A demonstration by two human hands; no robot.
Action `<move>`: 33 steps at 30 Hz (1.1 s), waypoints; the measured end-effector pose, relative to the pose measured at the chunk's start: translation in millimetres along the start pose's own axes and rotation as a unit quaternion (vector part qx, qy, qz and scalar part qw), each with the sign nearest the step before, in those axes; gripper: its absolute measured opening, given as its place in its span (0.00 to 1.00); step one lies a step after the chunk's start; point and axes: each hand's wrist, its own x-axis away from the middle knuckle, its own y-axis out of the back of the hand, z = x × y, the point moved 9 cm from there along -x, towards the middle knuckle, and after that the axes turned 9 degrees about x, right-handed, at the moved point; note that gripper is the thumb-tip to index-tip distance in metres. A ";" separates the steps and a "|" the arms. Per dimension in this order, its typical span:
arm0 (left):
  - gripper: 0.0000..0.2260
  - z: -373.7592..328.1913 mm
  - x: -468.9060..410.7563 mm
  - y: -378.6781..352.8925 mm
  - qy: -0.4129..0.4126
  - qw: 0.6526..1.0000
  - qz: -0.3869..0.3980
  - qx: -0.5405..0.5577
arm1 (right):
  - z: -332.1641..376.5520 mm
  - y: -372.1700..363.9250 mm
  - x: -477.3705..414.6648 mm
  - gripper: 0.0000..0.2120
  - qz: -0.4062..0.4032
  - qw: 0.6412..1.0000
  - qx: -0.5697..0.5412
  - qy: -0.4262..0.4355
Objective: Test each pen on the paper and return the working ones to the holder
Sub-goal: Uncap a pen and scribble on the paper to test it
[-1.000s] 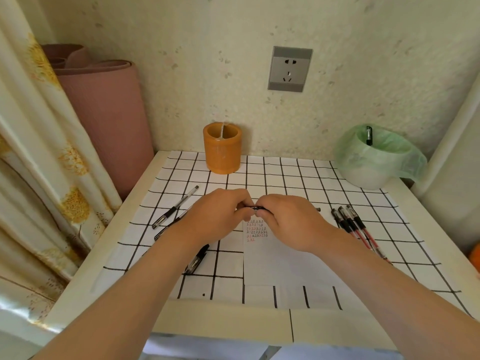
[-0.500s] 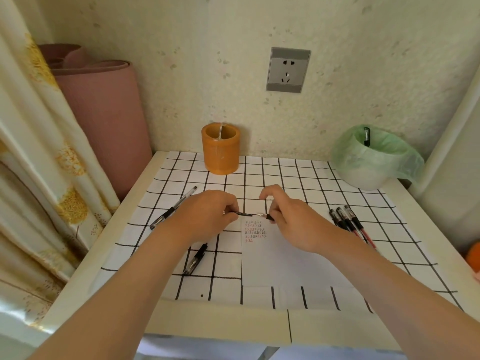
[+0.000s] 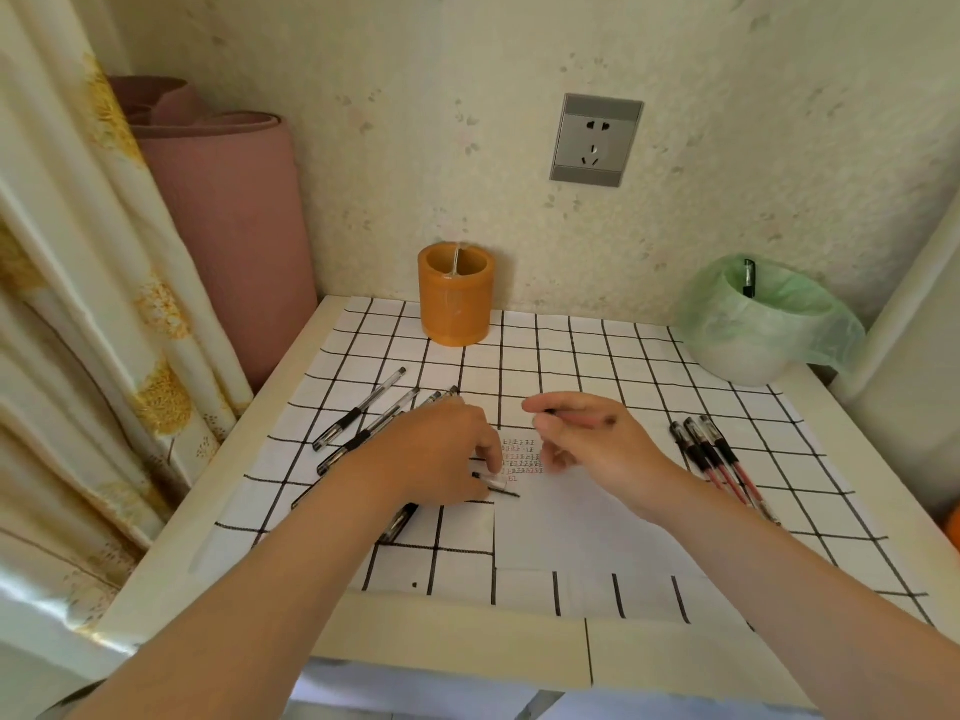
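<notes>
My right hand (image 3: 587,444) pinches a thin pen (image 3: 582,419) between thumb and forefinger, held level above the white paper (image 3: 566,517). Rows of small red and black test marks (image 3: 522,457) fill the paper's top left corner. At that corner my left hand (image 3: 441,454) reaches down with its fingertips on a clear pen cap (image 3: 493,481) with a black clip, low on the paper's left edge. The orange cylindrical holder (image 3: 454,296) stands at the back by the wall. Several black pens (image 3: 363,415) lie left of my left hand, and another (image 3: 397,522) shows under my left forearm.
Three red-barrelled pens (image 3: 714,462) lie side by side to the right of the paper. A small bin lined with a green bag (image 3: 753,330) sits at the back right with one pen (image 3: 748,278) in it. A pink roll (image 3: 228,226) and curtain (image 3: 67,304) border the table's left side.
The hands, joined on one pen a second ago, have pulled apart. The cap has come off with my left hand, which dropped to the paper; my right hand has lifted the pen away.
</notes>
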 end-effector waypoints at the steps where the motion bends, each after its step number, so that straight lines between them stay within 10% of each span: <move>1: 0.09 -0.4 0.0 -0.4 -0.002 1.000 0.001 -0.001 | -2.1 -1.0 1.2 0.08 -0.011 1.000 -0.001 -0.006; 33: 0.14 3.0 -4.4 -6.3 0.009 1.000 0.025 0.010 | -24.5 -14.6 -5.1 0.09 0.001 0.986 0.148 0.076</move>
